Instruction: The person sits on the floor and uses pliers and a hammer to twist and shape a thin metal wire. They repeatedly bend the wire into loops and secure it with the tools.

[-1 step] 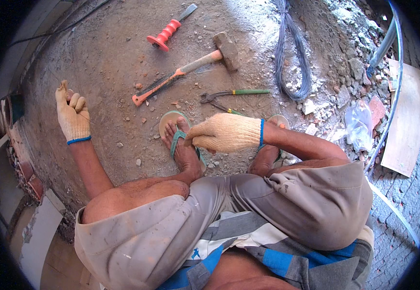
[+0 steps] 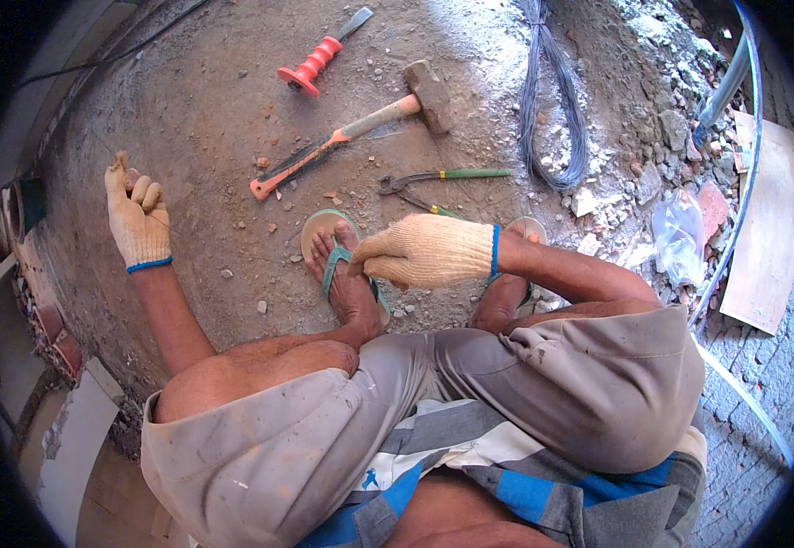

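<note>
My left hand (image 2: 141, 212), in a cream knitted glove with a blue cuff, is raised at the left, thumb and fingers pinched together. A thin dark wire (image 2: 105, 144) shows faintly at its fingertips. My right hand (image 2: 426, 253), gloved alike, is closed with its back up, over my sandalled feet. What its fingers hold, if anything, is hidden beneath it. Just beyond lie pincers (image 2: 465, 173) with green handles, partly covered by that glove. Farther off rest a sledgehammer (image 2: 378, 119) with an orange-ended handle and a chisel (image 2: 316, 62) with a red grip.
A looped bundle of thin wire (image 2: 526, 119) lies on the dirt at the far right. Rubble (image 2: 648, 183), a clear plastic bag (image 2: 678, 236), a pale board (image 2: 764, 228) and a hose (image 2: 751, 183) line the right side. Broken panels (image 2: 77, 447) stand at the lower left.
</note>
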A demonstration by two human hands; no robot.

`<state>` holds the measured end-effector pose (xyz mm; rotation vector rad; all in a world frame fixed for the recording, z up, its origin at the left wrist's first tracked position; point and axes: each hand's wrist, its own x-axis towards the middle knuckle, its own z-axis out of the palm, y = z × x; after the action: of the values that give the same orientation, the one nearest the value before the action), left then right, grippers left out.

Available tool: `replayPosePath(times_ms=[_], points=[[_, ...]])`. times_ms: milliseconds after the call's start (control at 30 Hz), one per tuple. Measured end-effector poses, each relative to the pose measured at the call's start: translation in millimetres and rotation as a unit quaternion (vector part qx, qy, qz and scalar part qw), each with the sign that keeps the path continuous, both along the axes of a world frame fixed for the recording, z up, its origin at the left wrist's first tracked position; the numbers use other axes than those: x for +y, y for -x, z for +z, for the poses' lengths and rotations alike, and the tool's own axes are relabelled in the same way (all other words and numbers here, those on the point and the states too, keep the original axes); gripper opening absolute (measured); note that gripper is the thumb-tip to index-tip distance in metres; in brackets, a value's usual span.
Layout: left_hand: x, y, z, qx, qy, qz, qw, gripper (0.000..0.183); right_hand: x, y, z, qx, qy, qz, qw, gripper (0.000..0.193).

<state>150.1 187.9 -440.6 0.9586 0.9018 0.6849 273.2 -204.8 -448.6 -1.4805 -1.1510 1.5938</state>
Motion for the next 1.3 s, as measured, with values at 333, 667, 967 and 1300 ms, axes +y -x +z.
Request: replayPosePath(times_ms=[333, 667, 967, 1300], points=[[6.2, -2.2, -3.9, -0.059, 0.088, -0.064, 0.992, 0.040, 3.8, -9.5, 5.7, -0.041, 0.014, -0.035, 0.998, 0.036], [-62.7, -21.4, -17.1, 0.115, -0.061, -0.209, 0.969, 0.059, 8.6, -15.2, -0.3, -0.032, 0.023, -0.133, 0.990, 0.040], [-108.5, -33.3, -16.7, 0.101, 0.096, -0.400, 0.906, 0.071, 8.4, -15.4, -0.3, -0.008, 0.039, -0.096, 0.995, 0.039], [-111.7, -37.4, -7.1, -0.049, 0.246, -0.337, 0.907, 0.056, 7.0, -14.0, -1.1, 0.013, 0.037, -0.089, 0.995, 0.039]])
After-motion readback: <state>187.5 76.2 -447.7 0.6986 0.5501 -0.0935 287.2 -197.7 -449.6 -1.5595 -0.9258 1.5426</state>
